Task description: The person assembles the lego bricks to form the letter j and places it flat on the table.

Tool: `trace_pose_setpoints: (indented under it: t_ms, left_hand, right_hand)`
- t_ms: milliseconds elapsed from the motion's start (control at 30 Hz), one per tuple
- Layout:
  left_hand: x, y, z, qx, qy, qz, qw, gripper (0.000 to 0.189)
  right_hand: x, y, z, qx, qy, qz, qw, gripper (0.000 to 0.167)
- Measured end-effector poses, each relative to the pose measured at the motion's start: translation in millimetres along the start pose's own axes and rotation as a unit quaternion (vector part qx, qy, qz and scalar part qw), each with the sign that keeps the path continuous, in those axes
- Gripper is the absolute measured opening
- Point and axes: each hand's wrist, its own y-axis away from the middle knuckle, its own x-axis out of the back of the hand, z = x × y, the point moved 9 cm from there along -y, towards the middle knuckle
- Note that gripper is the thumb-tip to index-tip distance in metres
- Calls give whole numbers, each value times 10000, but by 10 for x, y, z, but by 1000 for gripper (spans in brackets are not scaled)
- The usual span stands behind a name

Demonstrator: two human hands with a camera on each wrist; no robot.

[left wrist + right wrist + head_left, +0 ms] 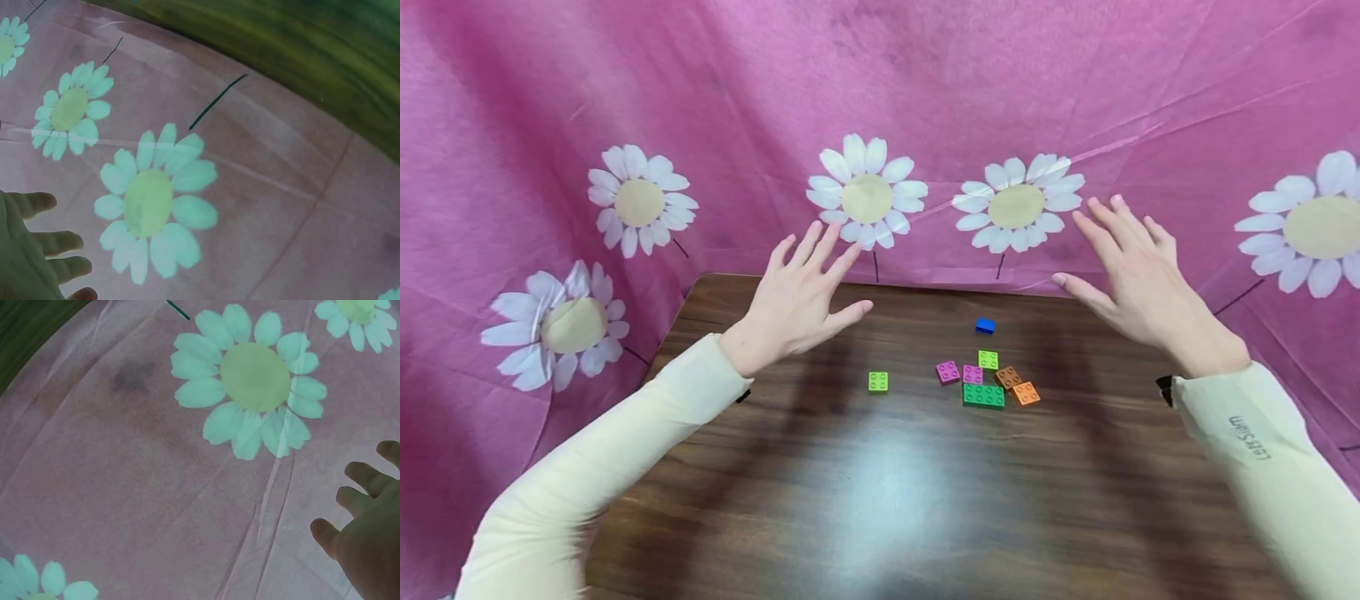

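Note:
In the head view my left hand [793,300] hovers over the back left of the table, fingers spread and holding nothing. My right hand [1138,279] is raised at the back right, also spread and bare. Between them on the table lie toy building bricks: a blue brick [985,326] farthest back, a lime brick [988,360], two pink bricks [948,372], a brown brick [1007,377], an orange brick [1026,393] and a longer green brick [983,396]. Another lime brick [878,382] sits apart to the left. Neither hand touches a brick.
The dark wooden table [820,517] reaches back to a pink cloth [925,67] printed with large white daisies [867,198]. The cloth hangs behind the table and along its left side. Both wrist views show mostly this cloth, with a strip of table [300,37].

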Motion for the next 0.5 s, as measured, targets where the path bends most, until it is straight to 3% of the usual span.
trace_pose_setpoints:
  t_ms: [233,500]
  left_hand:
    - [-254,115,2,177,472,-148,9986,67]
    - [-562,251,77,713,1306,230,9886,54]
  right_hand:
    - [-138,79,1,-97,-301,77,9995,66]
    - [-481,319,48,-331,-600,174,9975,63]
